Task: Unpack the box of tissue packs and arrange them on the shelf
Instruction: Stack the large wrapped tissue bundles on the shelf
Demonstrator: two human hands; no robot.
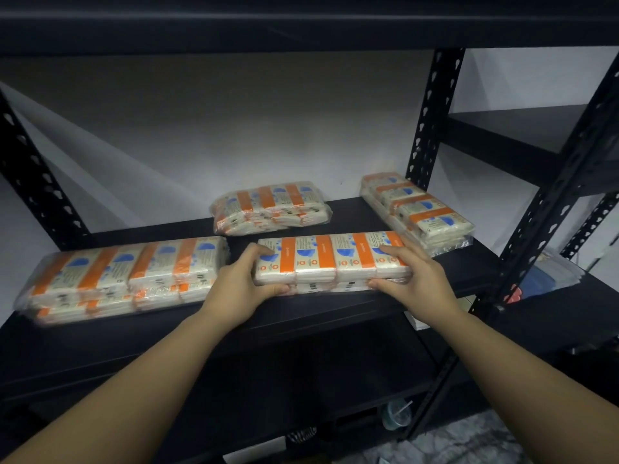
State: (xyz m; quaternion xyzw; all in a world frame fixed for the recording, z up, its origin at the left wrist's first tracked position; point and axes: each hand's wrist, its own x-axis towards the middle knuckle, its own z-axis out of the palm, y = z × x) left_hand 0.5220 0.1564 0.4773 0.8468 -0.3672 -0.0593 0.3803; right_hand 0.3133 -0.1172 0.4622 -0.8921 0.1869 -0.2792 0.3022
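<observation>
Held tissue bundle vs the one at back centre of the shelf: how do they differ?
The clear-wrapped orange-and-white tissue bundle at front centre is gripped at each end by the left hand and right hand; the same kind of bundle at the back centre lies untouched. The held one sits near the black metal shelf front edge, the other near the wall. The held one looks neatly squared, the back one slumped. Both share packaging.

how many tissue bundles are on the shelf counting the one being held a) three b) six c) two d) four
d, four: the held bundle between the left hand and right hand, one at the left, one at the back, one at the right, all on the shelf.
</observation>
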